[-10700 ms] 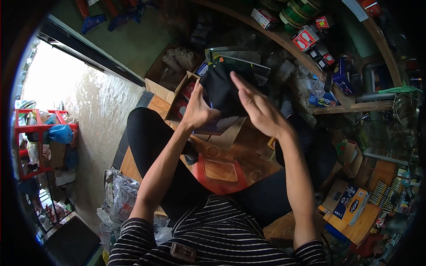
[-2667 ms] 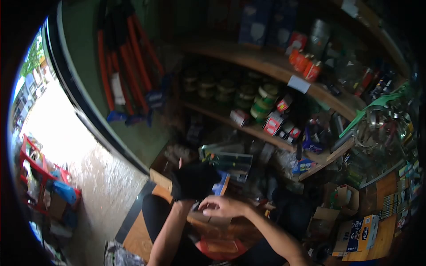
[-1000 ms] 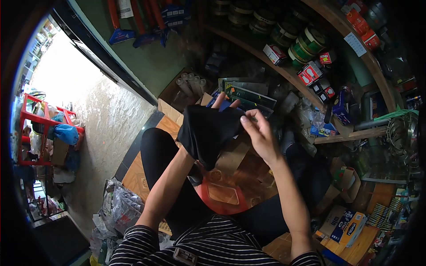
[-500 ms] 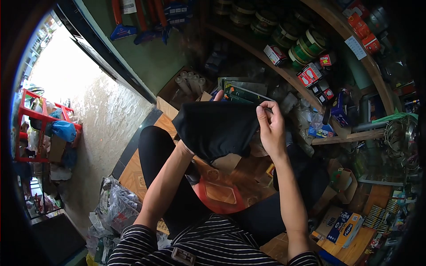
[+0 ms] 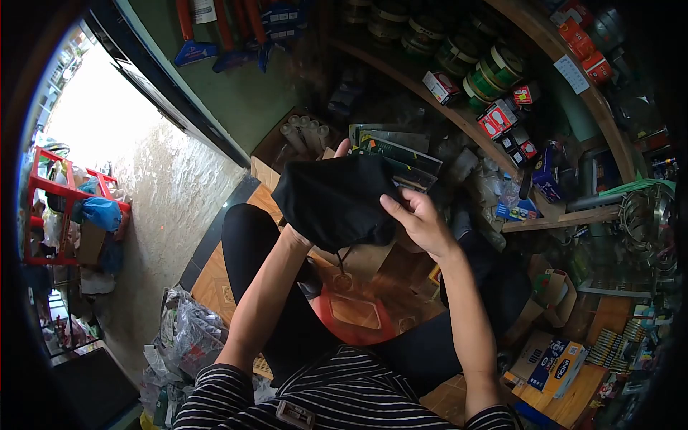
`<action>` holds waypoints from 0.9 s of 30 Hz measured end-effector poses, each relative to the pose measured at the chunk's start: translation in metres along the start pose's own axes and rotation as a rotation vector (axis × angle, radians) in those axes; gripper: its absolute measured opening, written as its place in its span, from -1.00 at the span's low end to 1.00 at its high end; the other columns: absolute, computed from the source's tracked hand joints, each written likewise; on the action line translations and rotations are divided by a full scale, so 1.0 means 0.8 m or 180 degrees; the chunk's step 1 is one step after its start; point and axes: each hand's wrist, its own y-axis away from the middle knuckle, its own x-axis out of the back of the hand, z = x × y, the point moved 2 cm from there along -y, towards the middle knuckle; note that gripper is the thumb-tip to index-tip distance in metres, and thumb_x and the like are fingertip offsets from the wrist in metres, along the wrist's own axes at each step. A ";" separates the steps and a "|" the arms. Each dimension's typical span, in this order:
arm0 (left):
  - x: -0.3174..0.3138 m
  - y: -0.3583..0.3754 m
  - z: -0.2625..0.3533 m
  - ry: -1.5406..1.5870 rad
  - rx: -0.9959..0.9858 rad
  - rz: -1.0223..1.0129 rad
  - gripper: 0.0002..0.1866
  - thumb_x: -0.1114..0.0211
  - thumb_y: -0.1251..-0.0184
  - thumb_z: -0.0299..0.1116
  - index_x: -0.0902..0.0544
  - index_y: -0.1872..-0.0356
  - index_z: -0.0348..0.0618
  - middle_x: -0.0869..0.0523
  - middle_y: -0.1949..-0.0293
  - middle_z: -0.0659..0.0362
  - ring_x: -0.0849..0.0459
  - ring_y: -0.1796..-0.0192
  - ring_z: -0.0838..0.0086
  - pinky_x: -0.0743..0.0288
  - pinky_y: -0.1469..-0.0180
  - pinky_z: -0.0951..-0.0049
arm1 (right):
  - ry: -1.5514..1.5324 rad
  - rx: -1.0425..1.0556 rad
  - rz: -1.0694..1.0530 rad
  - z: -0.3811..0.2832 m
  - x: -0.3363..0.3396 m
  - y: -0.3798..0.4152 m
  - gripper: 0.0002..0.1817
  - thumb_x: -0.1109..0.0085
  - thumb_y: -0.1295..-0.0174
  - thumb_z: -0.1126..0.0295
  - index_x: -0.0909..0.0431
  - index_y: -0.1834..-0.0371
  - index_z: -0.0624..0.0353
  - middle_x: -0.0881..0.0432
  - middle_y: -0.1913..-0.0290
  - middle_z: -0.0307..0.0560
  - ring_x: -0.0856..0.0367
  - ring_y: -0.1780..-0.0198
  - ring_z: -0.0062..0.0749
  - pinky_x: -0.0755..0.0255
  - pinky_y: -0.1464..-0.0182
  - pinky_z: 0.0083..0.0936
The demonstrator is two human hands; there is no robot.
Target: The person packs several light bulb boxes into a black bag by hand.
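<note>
Above the lap — black cloth [image 5: 333, 201], no legible label — gripped by left hand [image 5: 342, 152] and right hand [image 5: 419, 222].

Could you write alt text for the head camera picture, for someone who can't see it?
A seated person holds a black cloth pouch up with the left hand mostly hidden behind it, while the right hand touches its edge, amid cluttered shop shelves.

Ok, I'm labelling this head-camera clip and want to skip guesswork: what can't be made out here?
- Left hand: almost wholly behind the black cloth; only a fingertip shows above it, so its grip is unclear.
- Black cloth: bunched, so what kind of item it is cannot be told.
- Boxes on the shelf: print too small to read.
- Doorway: overexposed, the outside washed out.
- Picture corners: black, cut off by the round lens edge.
</note>
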 end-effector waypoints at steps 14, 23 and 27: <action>0.010 -0.001 0.003 -0.0243 -0.0201 0.0015 -0.21 -0.11 -0.71 -0.14 0.10 -0.75 0.00 -0.49 -0.48 0.05 -0.58 -0.41 0.30 -0.44 -0.53 0.23 | 0.0635 0.0376 0.0280 0.020 -0.002 -0.007 -0.55 -0.12 -0.62 -0.01 -0.57 0.25 0.18 -0.39 0.47 -0.47 -0.25 0.39 -0.79 -0.22 0.33 -0.61; 0.013 -0.002 0.001 -0.0005 -0.0197 0.0069 -0.18 -0.13 -0.69 -0.09 0.10 -0.75 -0.03 -0.51 -0.43 0.06 -0.58 -0.39 0.29 -0.46 -0.52 0.22 | 0.0526 0.0209 0.0186 0.008 -0.018 -0.002 -0.51 -0.13 -0.60 -0.04 -0.60 0.20 0.25 -0.51 0.46 -0.36 -0.36 0.40 -0.73 -0.31 0.31 -0.58; 0.015 -0.002 0.004 -0.0332 -0.0265 0.0059 -0.19 -0.13 -0.69 -0.17 0.11 -0.75 -0.04 -0.51 -0.42 0.08 -0.58 -0.37 0.34 -0.47 -0.50 0.28 | 0.0544 0.0305 0.0250 0.002 -0.027 -0.002 -0.49 -0.13 -0.60 -0.04 -0.59 0.21 0.28 -0.56 0.46 -0.26 -0.41 0.39 -0.66 -0.38 0.27 -0.50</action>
